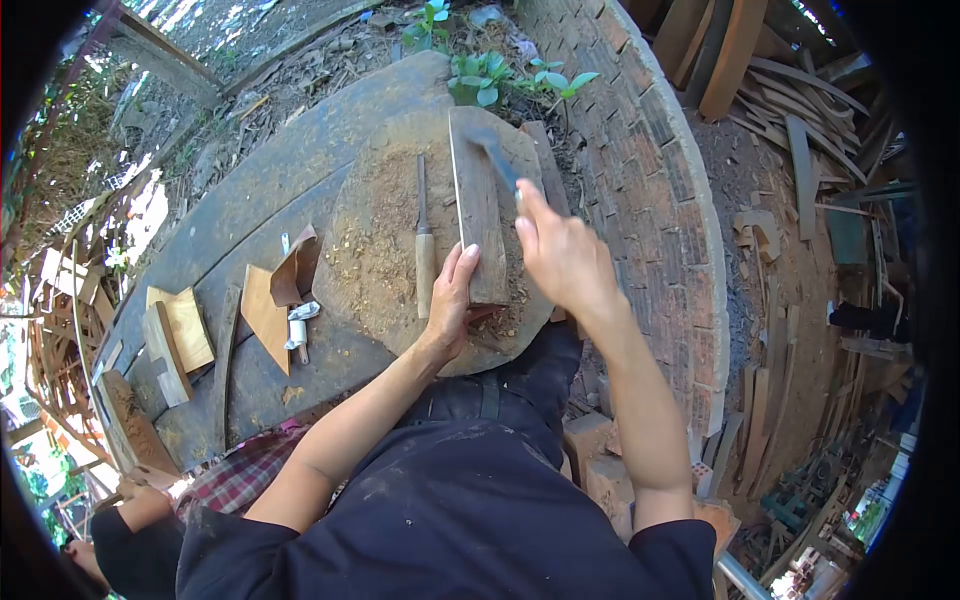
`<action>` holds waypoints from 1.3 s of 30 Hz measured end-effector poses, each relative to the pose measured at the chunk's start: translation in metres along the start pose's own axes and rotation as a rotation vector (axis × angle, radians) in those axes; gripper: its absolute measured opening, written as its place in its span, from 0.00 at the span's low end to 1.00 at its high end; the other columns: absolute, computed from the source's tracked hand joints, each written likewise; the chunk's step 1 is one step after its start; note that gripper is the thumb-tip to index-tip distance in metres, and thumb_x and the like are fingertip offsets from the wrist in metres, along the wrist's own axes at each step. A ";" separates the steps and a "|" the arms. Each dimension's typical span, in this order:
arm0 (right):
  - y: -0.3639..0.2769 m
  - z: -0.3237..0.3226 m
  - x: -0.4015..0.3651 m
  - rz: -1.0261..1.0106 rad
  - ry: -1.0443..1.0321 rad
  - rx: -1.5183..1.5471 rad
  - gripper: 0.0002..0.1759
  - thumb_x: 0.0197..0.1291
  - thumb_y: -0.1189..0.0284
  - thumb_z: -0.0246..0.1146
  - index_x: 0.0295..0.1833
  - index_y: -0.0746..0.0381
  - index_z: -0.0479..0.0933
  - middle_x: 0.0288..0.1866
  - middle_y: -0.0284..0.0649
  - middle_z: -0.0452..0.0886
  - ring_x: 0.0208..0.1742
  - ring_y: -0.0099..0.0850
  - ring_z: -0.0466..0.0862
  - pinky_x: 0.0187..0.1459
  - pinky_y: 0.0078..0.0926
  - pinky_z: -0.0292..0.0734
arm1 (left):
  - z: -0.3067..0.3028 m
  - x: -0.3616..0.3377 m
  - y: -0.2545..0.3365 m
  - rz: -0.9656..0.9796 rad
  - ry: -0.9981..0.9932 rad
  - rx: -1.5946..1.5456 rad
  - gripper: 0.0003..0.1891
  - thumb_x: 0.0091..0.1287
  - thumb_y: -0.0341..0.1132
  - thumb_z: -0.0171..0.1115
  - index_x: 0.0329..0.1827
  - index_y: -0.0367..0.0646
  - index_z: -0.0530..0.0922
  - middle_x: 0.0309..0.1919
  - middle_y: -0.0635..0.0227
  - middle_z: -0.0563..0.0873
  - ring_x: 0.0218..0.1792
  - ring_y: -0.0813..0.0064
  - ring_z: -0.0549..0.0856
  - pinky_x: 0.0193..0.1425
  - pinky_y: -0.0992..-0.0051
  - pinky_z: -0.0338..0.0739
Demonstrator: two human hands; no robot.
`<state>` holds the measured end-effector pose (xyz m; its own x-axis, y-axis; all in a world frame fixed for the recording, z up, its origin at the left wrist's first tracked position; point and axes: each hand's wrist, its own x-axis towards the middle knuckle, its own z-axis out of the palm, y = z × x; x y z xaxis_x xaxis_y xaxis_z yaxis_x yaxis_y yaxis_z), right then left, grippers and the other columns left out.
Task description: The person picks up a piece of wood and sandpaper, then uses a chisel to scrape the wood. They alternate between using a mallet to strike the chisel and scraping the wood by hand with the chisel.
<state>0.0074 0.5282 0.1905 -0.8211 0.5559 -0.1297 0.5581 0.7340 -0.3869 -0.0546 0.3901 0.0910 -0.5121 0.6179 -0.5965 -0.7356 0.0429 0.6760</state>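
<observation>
A thick dark wooden block (pixel 482 225) with a pale left edge stands lengthwise on the round, dust-covered chopping board (pixel 365 240). My left hand (pixel 453 300) is closed on the block's near left edge, thumb and fingers against it. My right hand (pixel 570 252) grips a hand tool with a dark metal head (pixel 490 145), which is smeared by motion and overlaps the block's far end; its exact kind I cannot tell. Just left of the block lies a chisel (pixel 424 260) with a pale wooden handle. Wood chips lie around it.
Cut wood pieces (pixel 265 310) and a white tube (pixel 299 325) lie on the dark plank table (pixel 250 230) to the left. A curved brick wall (pixel 650 220) runs close on the right. Another person's arm (pixel 145 507) shows at lower left. Boards (pixel 800 170) lie beyond the wall.
</observation>
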 end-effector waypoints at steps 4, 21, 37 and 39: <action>0.002 -0.005 -0.013 0.021 -0.030 -0.013 0.27 0.73 0.64 0.56 0.76 0.51 0.66 0.33 0.60 0.85 0.38 0.61 0.87 0.41 0.60 0.81 | -0.014 0.006 -0.006 -0.123 -0.084 -0.095 0.31 0.75 0.63 0.51 0.66 0.47 0.74 0.48 0.61 0.87 0.50 0.65 0.88 0.62 0.58 0.78; 0.025 -0.008 0.046 0.035 -0.111 0.274 0.30 0.74 0.59 0.55 0.77 0.56 0.65 0.32 0.55 0.85 0.24 0.46 0.86 0.30 0.47 0.82 | -0.015 0.001 0.001 -0.090 -0.087 -0.014 0.36 0.73 0.66 0.52 0.67 0.42 0.74 0.49 0.58 0.86 0.48 0.62 0.88 0.59 0.57 0.81; 0.011 -0.045 -0.094 -0.126 -0.099 0.094 0.31 0.72 0.63 0.58 0.79 0.51 0.64 0.31 0.58 0.85 0.26 0.54 0.87 0.32 0.51 0.82 | -0.027 -0.010 0.012 -0.114 -0.253 -0.356 0.42 0.71 0.70 0.48 0.71 0.40 0.71 0.54 0.49 0.85 0.50 0.55 0.89 0.58 0.57 0.85; 0.000 -0.051 -0.105 -0.096 -0.228 0.002 0.31 0.72 0.64 0.59 0.79 0.50 0.65 0.31 0.59 0.85 0.30 0.57 0.87 0.34 0.54 0.82 | -0.028 -0.009 0.012 -0.113 -0.217 -0.271 0.42 0.71 0.70 0.48 0.71 0.40 0.72 0.53 0.50 0.85 0.50 0.56 0.89 0.59 0.56 0.84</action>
<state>0.0997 0.4900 0.2501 -0.8764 0.3811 -0.2945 0.4760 0.7785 -0.4092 -0.0716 0.3633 0.0926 -0.3366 0.7744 -0.5357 -0.8879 -0.0715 0.4545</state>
